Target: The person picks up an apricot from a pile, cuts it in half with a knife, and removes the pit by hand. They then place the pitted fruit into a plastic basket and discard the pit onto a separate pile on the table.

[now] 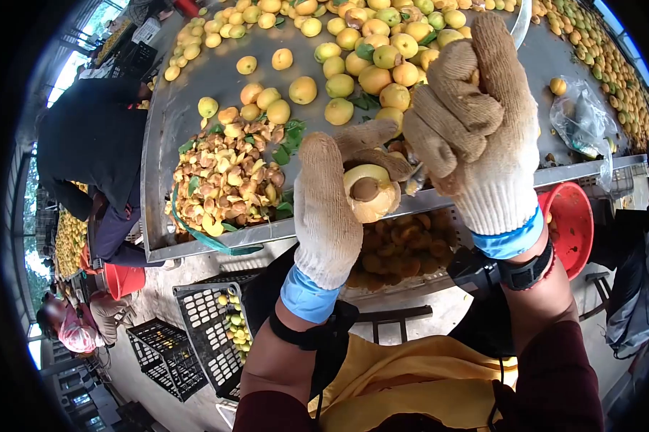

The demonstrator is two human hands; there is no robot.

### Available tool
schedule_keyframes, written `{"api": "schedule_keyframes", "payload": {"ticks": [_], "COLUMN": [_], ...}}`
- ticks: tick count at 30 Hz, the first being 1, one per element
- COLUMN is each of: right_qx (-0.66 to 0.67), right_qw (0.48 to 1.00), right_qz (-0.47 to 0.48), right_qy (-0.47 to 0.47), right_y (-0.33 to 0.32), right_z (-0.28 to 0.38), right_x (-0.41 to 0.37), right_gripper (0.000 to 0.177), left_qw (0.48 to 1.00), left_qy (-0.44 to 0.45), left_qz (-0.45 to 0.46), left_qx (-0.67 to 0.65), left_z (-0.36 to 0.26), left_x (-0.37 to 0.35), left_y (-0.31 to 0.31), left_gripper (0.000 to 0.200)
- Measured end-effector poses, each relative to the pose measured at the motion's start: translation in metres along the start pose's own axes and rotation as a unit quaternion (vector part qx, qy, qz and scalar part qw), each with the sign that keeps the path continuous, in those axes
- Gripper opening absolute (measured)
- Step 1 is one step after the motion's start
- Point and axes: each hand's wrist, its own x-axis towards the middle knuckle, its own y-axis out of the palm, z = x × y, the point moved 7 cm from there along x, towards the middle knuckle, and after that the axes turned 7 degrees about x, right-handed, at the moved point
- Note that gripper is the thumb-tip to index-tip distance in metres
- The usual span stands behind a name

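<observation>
My left hand, in a soiled white knit glove, holds a cut apricot upright over the table's front edge. Its pale flesh and the brown pit in its middle face me. Close by on the right, my right hand is gloved too, its fingers curled into a fist. Below that fist pokes a short tool with a greyish tip; the glove hides the rest of it. Whole apricots lie in a heap on the metal table beyond both hands.
A pile of apricot scraps lies at the table's left corner. Under the front edge sits a crate of cut apricots. A red bucket and plastic bag are at right. Black crates and a person are at left.
</observation>
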Motion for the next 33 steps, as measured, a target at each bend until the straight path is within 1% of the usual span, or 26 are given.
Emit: {"api": "schedule_keyframes", "payload": {"ticks": [2, 3, 4, 6, 7, 8, 9, 10, 11, 13, 15, 16, 19, 20, 21, 22, 23, 24, 26, 27, 28, 29, 30, 31, 32, 33], "right_qx": [-0.055, -0.081, -0.082, -0.252, -0.333, -0.41, -0.483, -0.552, -0.552, -0.52, -0.537, -0.555, -0.605, -0.604, -0.537, -0.466, -0.391, -0.313, -0.151, -0.069, 0.012, 0.054, 0.097, 0.177, 0.177, 0.1], "right_qw": [0.998, 0.995, 0.995, 0.954, 0.918, 0.874, 0.82, 0.757, 0.758, 0.805, 0.802, 0.796, 0.776, 0.777, 0.829, 0.874, 0.913, 0.945, 0.986, 0.995, 0.998, 0.997, 0.994, 0.982, 0.982, 0.99], "right_qz": [0.021, 0.033, 0.032, 0.045, 0.051, 0.057, 0.062, 0.066, 0.065, 0.05, 0.037, 0.026, -0.005, -0.004, -0.012, -0.021, -0.029, -0.038, -0.054, -0.062, -0.067, -0.054, -0.042, -0.045, -0.044, -0.085], "right_qy": [-0.036, -0.053, -0.052, -0.158, -0.207, -0.255, -0.301, -0.344, -0.343, -0.282, -0.26, -0.24, -0.18, -0.179, -0.159, -0.137, -0.115, -0.091, -0.048, -0.025, 0.0, 0.007, 0.014, 0.043, 0.042, 0.058], "right_y": [-0.008, -0.009, -0.01, -0.005, -0.001, 0.004, 0.01, 0.016, 0.015, 0.006, 0.003, 0.0, -0.007, -0.007, -0.013, -0.019, -0.025, -0.032, -0.044, -0.048, -0.051, -0.049, -0.049, -0.059, -0.058, -0.062], "right_z": [-0.006, -0.007, -0.008, 0.004, 0.008, 0.01, 0.011, 0.01, 0.006, -0.006, -0.011, -0.014, -0.024, -0.026, -0.029, -0.033, -0.037, -0.043, -0.052, -0.056, -0.06, -0.055, -0.046, -0.048, -0.047, -0.048], "right_x": [-0.001, -0.001, 0.0, 0.001, 0.0, -0.001, -0.004, -0.007, -0.008, -0.003, -0.005, -0.005, -0.004, -0.004, -0.001, 0.002, 0.007, 0.012, 0.024, 0.029, 0.034, 0.04, 0.045, 0.05, 0.05, 0.048], "right_gripper": [0.033, 0.03, 0.03, 0.025, 0.025, 0.027, 0.03, 0.034, 0.034, 0.034, 0.034, 0.034, 0.033, 0.033, 0.029, 0.026, 0.023, 0.023, 0.026, 0.029, 0.033, 0.036, 0.039, 0.039, 0.039, 0.04], "left_qw": [0.972, 0.937, 0.938, 0.904, 0.904, 0.962, 0.978, 0.978, 0.979, 0.977, 0.972, 0.972, 0.977, 0.976, 0.909, 0.79, 0.816, 0.816, 0.757, 0.752, 0.752, 0.836, 0.901, 0.901, 0.968, 0.962], "left_qy": [0.092, 0.138, 0.137, 0.147, 0.146, 0.083, 0.017, 0.016, 0.038, 0.079, 0.119, 0.117, 0.022, 0.021, 0.142, 0.254, 0.221, 0.218, 0.252, 0.24, 0.241, 0.226, 0.207, 0.208, 0.037, -0.137], "left_qz": [-0.032, -0.049, -0.048, -0.13, -0.132, -0.173, -0.207, -0.207, -0.2, -0.187, -0.173, -0.175, -0.092, -0.094, -0.075, -0.051, -0.074, -0.074, -0.11, -0.136, -0.138, -0.16, -0.176, -0.176, -0.208, -0.222], "left_qx": [0.212, 0.316, 0.315, 0.38, 0.38, 0.196, 0.005, 0.005, 0.024, 0.062, 0.101, 0.101, 0.193, 0.194, 0.386, 0.556, 0.529, 0.53, 0.592, 0.599, 0.598, 0.474, 0.338, 0.338, 0.136, -0.076], "left_z": [-0.006, -0.009, -0.002, 0.002, 0.004, 0.005, 0.013, 0.014, 0.011, 0.005, 0.0, 0.0, 0.001, 0.004, -0.005, -0.001, 0.04, 0.034, 0.013, 0.018, 0.018, 0.015, 0.015, 0.012, 0.035, 0.061], "left_x": [-0.007, -0.011, -0.012, -0.015, -0.018, -0.015, -0.015, -0.014, -0.013, -0.01, -0.008, -0.005, 0.009, 0.011, 0.009, 0.005, 0.009, 0.012, 0.017, 0.019, 0.024, 0.032, 0.038, 0.044, 0.053, 0.053], "left_y": [0.008, 0.011, 0.009, -0.003, -0.001, -0.002, -0.004, -0.004, -0.004, -0.004, -0.003, -0.006, -0.008, -0.012, -0.008, 0.001, -0.017, -0.011, -0.002, -0.007, -0.003, -0.003, -0.007, -0.009, -0.027, -0.029], "left_gripper": [0.045, 0.045, 0.045, 0.046, 0.046, 0.041, 0.037, 0.037, 0.035, 0.031, 0.03, 0.03, 0.028, 0.028, 0.032, 0.038, 0.049, 0.049, 0.048, 0.035, 0.035, 0.029, 0.04, 0.04, 0.043, 0.047]}}
